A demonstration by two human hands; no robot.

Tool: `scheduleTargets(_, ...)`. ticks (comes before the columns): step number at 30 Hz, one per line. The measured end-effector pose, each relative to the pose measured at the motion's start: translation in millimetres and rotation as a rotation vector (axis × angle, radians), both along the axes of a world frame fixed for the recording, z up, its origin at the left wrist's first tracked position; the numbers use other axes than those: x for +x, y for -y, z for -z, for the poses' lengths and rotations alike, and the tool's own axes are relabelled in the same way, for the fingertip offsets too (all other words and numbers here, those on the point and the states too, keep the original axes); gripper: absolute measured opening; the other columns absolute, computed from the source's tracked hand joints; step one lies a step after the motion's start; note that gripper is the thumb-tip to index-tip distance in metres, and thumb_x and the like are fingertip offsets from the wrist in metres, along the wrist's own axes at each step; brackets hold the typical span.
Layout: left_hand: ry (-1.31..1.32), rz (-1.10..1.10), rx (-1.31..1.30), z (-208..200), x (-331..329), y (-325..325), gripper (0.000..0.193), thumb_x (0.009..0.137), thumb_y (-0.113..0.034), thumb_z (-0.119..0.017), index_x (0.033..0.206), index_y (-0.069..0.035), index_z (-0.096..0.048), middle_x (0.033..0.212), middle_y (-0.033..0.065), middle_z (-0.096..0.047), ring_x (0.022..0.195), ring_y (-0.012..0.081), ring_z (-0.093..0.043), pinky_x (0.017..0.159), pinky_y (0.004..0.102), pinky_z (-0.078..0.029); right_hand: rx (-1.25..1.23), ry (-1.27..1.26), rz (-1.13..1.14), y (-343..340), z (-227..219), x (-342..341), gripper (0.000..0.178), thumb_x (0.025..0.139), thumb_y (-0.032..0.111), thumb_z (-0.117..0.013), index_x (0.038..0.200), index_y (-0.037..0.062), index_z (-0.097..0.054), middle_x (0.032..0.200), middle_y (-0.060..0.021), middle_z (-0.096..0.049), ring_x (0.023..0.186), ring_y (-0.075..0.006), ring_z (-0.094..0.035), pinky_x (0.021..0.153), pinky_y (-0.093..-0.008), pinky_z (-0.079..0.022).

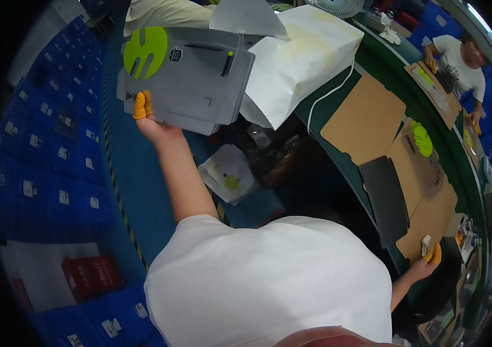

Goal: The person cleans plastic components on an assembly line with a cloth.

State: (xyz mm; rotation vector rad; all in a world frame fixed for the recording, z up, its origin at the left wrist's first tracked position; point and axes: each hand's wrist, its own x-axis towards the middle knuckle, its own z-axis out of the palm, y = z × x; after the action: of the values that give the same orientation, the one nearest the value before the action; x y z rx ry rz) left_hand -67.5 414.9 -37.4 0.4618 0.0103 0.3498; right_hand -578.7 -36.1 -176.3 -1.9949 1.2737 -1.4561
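At upper left, my left hand (158,120), with orange finger cots, is closed on the near edge of translucent grey plastic sleeves (191,87). They look stacked and carry a bright green print. My right hand (428,265), also in orange finger cots, is closed at the lower right over the flattened cardboard (431,222). A small white crumpled wad (425,244) sticks out by its fingertips. On that cardboard rests a clear sleeve with a green print (422,141), and beside it lies a dark grey panel (383,199).
A white paper-covered carton (301,63) stands near the bench's far end, close to a fan (335,6). Blue bins (43,150) line the left. More plastic sleeves (228,173) lie low under the bench. A co-worker (460,66) works across the green bench at upper right.
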Motion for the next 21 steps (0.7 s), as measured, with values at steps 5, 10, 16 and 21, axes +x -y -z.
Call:
scheduleTargets(5,-0.135,0.179,-0.147,-17,-41,33,0.014,0.079,-0.022,-0.060,0.081,-0.011,-0.068,0.095,0.0033,-0.064,0.093,0.0215,-0.059,0.082,0.0389,-0.048,0.002,0.082,0.089,-19,-39,8,0.028,0.087,-0.002,-0.045,0.114,-0.0033,-0.053,0.112,-0.0090,-0.055,0.103,-0.0180,-0.053,0.091,-0.0255,-0.039)
scheduleTargets(10,0.032,0.715,-0.039,4,-60,107,0.017,0.081,-0.018,-0.057,0.089,-0.005,-0.066,0.097,0.0084,-0.065,0.089,0.0227,-0.061,0.083,0.0374,-0.049,0.226,0.537,-0.290,-66,-76,46,0.028,0.090,0.009,-0.050,0.116,-0.0026,-0.052,0.113,-0.0094,-0.056,0.104,-0.0159,-0.054,0.090,-0.0261,-0.042)
scheduleTargets(16,-0.055,1.170,0.167,31,-134,217,0.027,0.085,-0.015,-0.051,0.106,0.001,-0.057,0.103,0.0140,-0.061,0.096,0.0267,-0.059,0.086,0.0387,-0.048,0.975,0.770,-1.024,-133,-76,121,0.058,0.091,0.029,-0.049,0.137,0.0053,-0.025,0.132,-0.0116,-0.037,0.118,-0.0244,-0.042,0.095,-0.0376,-0.038)
scheduleTargets(21,-0.074,1.364,0.227,46,-172,258,0.033,0.090,-0.015,-0.041,0.119,0.000,-0.046,0.110,0.0153,-0.056,0.101,0.0268,-0.057,0.087,0.0384,-0.049,1.117,1.043,-1.050,-136,-50,122,0.051,0.090,0.037,-0.046,0.131,0.0086,-0.035,0.129,-0.0074,-0.042,0.117,-0.0219,-0.043,0.098,-0.0391,-0.034)
